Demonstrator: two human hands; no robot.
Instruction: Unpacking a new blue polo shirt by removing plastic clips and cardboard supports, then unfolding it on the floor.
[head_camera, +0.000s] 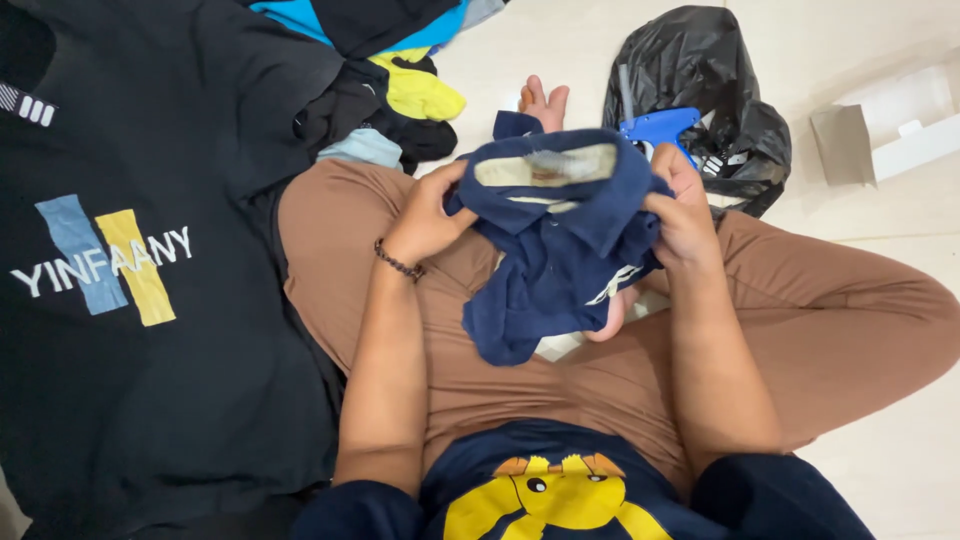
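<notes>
Underneath, pale tiled floor; left hand and right hand both gripping navy garment.

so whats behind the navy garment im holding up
Behind the navy garment a blue tagging gun lies by a black plastic bag, and toes show above it. The gun's lower part is covered.

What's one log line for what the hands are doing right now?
left hand: grips navy shirt collar | right hand: grips other side | shirt: over lap | blue tagging gun: on black bag
</notes>
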